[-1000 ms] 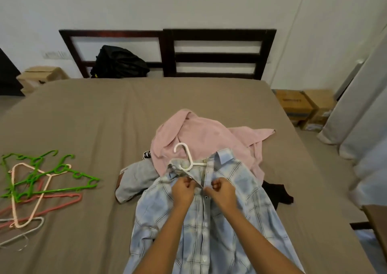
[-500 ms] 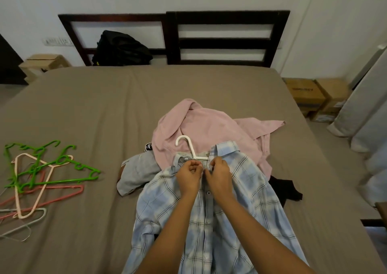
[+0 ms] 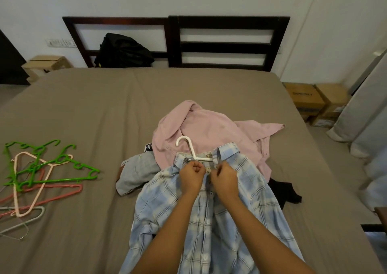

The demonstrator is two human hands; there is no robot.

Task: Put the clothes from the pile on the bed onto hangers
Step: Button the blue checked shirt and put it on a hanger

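Observation:
A blue plaid shirt (image 3: 247, 206) lies front-up on the brown bed (image 3: 88, 110), with a white hanger (image 3: 189, 150) inside its collar and the hook sticking out past it. My left hand (image 3: 191, 174) pinches the left front edge just below the collar. My right hand (image 3: 225, 178) pinches the right front edge beside it. Behind the shirt lies the pile: a pink shirt (image 3: 209, 127), a grey garment (image 3: 136, 173) and a black garment (image 3: 287, 192).
Loose hangers lie on the bed's left: green hangers (image 3: 50, 166), pink hangers (image 3: 31, 192) and a grey one (image 3: 18, 223). A black bag (image 3: 123, 51) leans on the dark headboard (image 3: 226, 41). Cardboard boxes (image 3: 314, 99) and curtains (image 3: 368, 106) stand to the right.
Both hands have moved up the shirt front from mid-chest to just under the collar. The view has shifted a little.

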